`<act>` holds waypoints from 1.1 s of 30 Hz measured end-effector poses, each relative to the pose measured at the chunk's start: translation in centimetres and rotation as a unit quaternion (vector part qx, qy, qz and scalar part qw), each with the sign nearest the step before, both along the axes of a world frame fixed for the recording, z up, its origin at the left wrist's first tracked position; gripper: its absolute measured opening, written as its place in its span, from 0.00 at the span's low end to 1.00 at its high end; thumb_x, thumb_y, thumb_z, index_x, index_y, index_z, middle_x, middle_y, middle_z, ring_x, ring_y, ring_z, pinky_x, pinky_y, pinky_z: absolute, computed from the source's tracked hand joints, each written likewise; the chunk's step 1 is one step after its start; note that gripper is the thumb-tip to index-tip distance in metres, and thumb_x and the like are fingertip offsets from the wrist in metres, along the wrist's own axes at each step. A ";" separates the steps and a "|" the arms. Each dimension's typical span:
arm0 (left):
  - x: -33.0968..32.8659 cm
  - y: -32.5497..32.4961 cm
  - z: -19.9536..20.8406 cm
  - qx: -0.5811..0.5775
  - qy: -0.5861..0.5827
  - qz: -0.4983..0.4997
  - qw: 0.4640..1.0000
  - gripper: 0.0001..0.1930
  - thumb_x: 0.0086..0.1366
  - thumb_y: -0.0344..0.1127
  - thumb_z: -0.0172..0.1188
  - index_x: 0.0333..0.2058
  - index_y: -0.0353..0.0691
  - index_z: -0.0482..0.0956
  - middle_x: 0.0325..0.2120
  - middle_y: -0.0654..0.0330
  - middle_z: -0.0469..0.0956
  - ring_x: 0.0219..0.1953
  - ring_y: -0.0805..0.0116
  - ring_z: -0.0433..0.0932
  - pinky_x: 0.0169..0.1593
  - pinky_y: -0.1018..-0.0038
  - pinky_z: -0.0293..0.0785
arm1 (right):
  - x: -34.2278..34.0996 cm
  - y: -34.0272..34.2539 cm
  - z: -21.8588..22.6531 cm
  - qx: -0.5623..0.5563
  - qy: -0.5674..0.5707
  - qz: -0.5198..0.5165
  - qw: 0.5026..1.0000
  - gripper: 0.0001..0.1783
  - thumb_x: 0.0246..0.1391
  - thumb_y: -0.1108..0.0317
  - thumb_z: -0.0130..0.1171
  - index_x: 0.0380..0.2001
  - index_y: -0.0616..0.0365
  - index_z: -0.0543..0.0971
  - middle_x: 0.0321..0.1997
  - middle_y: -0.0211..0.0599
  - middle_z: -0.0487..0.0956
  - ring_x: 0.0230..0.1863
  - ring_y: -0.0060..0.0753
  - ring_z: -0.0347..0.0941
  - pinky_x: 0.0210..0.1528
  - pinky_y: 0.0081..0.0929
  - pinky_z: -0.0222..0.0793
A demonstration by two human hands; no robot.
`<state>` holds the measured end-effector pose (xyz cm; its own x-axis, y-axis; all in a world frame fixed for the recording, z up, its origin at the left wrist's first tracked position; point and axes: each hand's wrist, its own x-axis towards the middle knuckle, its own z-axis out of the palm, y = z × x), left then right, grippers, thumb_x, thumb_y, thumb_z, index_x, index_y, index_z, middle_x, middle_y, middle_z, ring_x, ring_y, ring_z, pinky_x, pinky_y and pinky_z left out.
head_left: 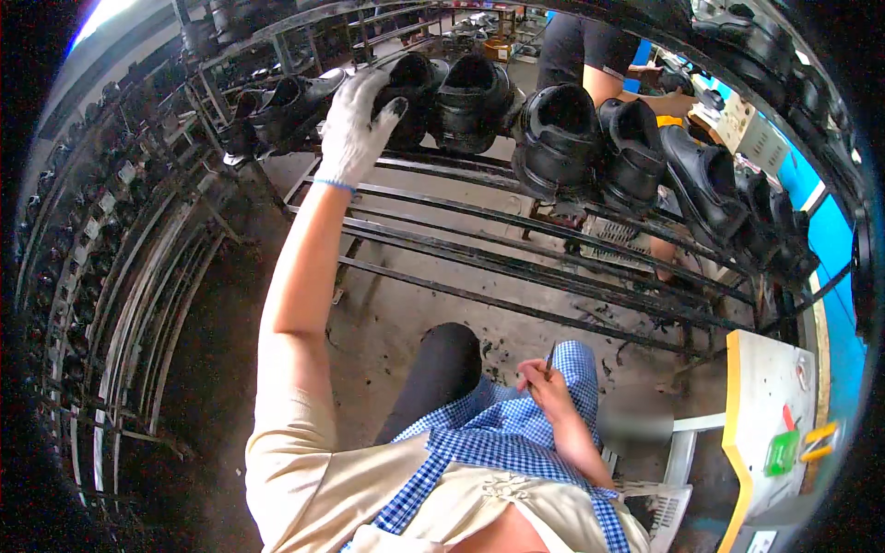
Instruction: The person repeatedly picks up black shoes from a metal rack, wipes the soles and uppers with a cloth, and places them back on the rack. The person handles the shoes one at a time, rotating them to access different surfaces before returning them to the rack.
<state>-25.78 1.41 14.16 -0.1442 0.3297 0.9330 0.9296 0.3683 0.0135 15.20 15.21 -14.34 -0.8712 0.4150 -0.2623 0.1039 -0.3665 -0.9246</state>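
My left hand [355, 120], in a white glove with a darkened thumb tip, reaches up to the rack at the upper left. Its thumb lies across the back of a black shoe [411, 83], and its fingers run along that shoe's left side, partly hidden. Another black shoe [472, 103] stands just right of it. Low in front of my body, over the blue checked apron [576, 378], my bare right hand [546, 387] is closed around a thin, dark, pointed tool [550, 358]. Its exact kind is too small to make out.
Black shoes [631, 152] line the metal rack [516, 217], which curves around me. More racks [138, 332] fill the left side. At lower right, a yellow-edged white table [770, 405] bears a green item [783, 452]. A person [590, 55] stands beyond the rack.
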 end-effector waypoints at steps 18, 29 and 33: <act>22.6 -4.0 -14.2 0.205 -0.603 -0.277 0.720 0.13 0.67 0.29 0.55 0.50 0.37 0.73 0.45 0.57 0.76 0.47 0.68 0.74 0.52 0.72 0.70 | -8.0 -2.5 9.0 0.321 0.227 -0.015 0.919 0.50 0.42 0.60 0.76 0.65 0.62 0.62 0.40 0.35 0.76 0.32 0.22 0.70 0.37 0.19 0.69; 25.9 -2.6 -13.2 0.063 -0.679 -0.431 0.590 0.18 0.67 0.28 0.51 0.56 0.32 0.71 0.51 0.56 0.76 0.52 0.68 0.74 0.57 0.71 0.70 | -3.4 0.8 15.2 0.542 0.303 -0.108 0.776 0.27 0.43 0.65 0.74 0.50 0.52 0.80 0.20 0.26 0.70 0.19 0.19 0.69 0.19 0.20 0.61; 27.1 -2.1 -13.9 0.027 -0.636 -0.436 0.636 0.21 0.67 0.26 0.52 0.59 0.32 0.68 0.52 0.55 0.75 0.53 0.67 0.74 0.57 0.72 0.69 | -3.4 0.4 18.2 0.681 0.201 -0.071 0.701 0.24 0.41 0.70 0.72 0.46 0.45 0.82 0.26 0.28 0.71 0.20 0.29 0.74 0.21 0.28 0.71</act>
